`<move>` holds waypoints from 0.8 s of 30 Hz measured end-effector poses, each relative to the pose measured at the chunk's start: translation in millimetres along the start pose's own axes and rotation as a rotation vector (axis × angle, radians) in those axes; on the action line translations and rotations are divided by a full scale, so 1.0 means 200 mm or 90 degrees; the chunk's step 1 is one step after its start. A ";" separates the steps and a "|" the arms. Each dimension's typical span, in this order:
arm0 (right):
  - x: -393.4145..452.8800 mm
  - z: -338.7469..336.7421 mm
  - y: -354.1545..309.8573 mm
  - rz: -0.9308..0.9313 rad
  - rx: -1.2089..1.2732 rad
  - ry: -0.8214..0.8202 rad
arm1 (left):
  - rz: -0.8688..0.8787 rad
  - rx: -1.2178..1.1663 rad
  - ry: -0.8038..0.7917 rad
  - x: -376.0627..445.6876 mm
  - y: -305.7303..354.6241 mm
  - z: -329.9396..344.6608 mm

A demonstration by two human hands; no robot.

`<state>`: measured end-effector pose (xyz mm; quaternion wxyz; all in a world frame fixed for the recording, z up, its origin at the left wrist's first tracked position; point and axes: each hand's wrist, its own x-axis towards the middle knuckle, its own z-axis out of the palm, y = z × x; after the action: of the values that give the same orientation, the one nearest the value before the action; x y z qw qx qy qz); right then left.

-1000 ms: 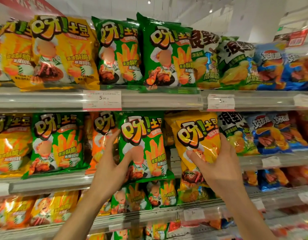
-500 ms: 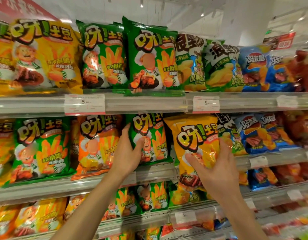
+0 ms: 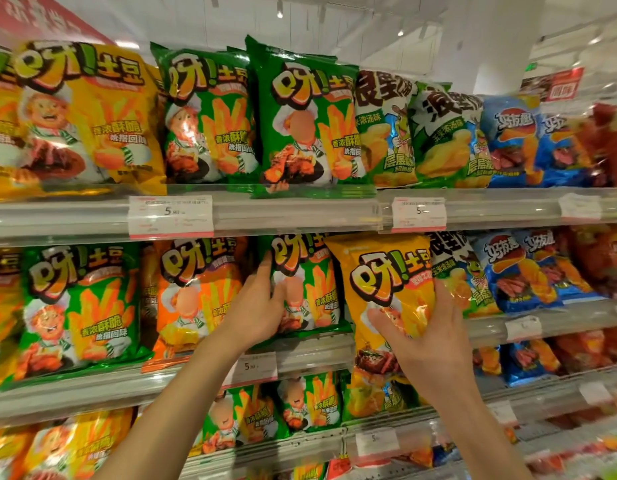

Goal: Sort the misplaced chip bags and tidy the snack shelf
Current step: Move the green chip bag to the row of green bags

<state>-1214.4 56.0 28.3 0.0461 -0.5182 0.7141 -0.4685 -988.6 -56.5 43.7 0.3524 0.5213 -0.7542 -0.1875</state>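
Now L hand point(image 3: 257, 311) grips the left edge of a green chip bag point(image 3: 307, 289) standing on the mid shelf point(image 3: 314, 351), approx centre frame. At its 3 o'clock, R hand point(image 3: 428, 327) holds a yellow chip bag point(image 3: 386, 275), fingers curled around it, in front of the shelf.

This is a shop, a snack aisle in a supermarket. Just above the gripping hands runs a clear-fronted shelf rail point(image 3: 300, 216) carrying a printed price tag point(image 3: 171, 216), and rows of identical chip bags point(image 3: 203, 116) stand facing out on every tier above, beside and below them. Overhead are a white ceiling with spotlights point(image 3: 279, 14) and a red hanging sign point(image 3: 561, 84).
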 end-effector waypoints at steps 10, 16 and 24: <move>0.01 0.03 0.02 0.010 0.007 0.008 | 0.276 0.338 0.198 -0.03 -0.05 0.07; 0.02 0.02 0.03 0.007 0.011 0.015 | 0.229 0.442 0.167 0.04 -0.11 0.14; 0.01 0.02 0.05 0.014 0.037 0.014 | 0.291 0.215 0.242 -0.08 -0.01 0.11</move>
<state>-1220.4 52.7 19.6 0.0586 -0.5036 0.7064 -0.4939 -1000.4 -44.5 21.5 0.4283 0.4151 -0.7930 0.1242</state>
